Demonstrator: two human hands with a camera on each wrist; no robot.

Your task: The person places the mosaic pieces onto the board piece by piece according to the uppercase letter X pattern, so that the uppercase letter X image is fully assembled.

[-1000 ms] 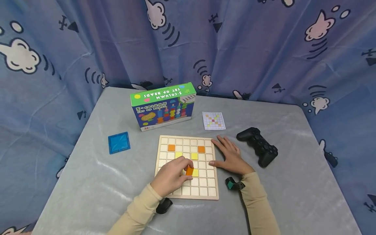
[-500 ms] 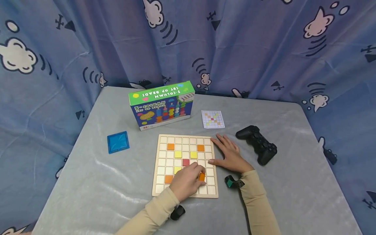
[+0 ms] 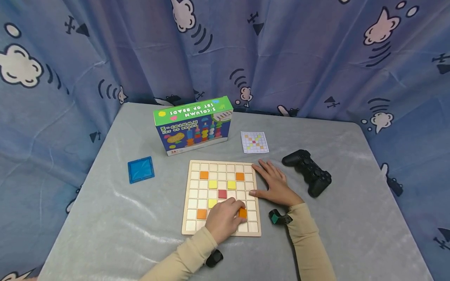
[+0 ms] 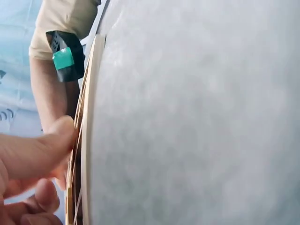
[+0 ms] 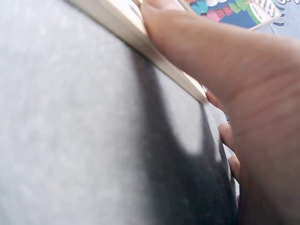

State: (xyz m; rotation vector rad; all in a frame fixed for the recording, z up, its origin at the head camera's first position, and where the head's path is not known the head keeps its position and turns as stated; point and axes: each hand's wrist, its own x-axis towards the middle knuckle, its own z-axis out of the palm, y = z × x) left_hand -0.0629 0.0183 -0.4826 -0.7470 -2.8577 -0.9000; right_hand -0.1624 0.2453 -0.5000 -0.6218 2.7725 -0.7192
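Observation:
A wooden grid board (image 3: 221, 230) of pale squares lies on the table, holding orange, yellow and red square tiles. Over its lower right part, my left hand (image 3: 224, 220) pinches an orange tile (image 3: 242, 213) between thumb and forefinger, the tile lying nearly level in its square. Up close in the left wrist view, the left thumb (image 4: 56, 136) reaches the board's surface. My right hand (image 3: 277, 189) rests at the board's right side, fingers spread, thumb lying on the edge. A red tile (image 3: 222, 194) sits mid-board; the left hand hides some squares below it.
A bead-set box (image 3: 195, 128) stands behind the board. Beside it lies a small pattern card (image 3: 254, 142) with a coloured grid. A black game controller (image 3: 307, 171) is to the right, and a blue square tray (image 3: 141, 170) to the left.
My left hand has carried the orange tile rightward and down across the board, then lowered it flatter into a lower right square. The red tile came into sight. The right hand stays put.

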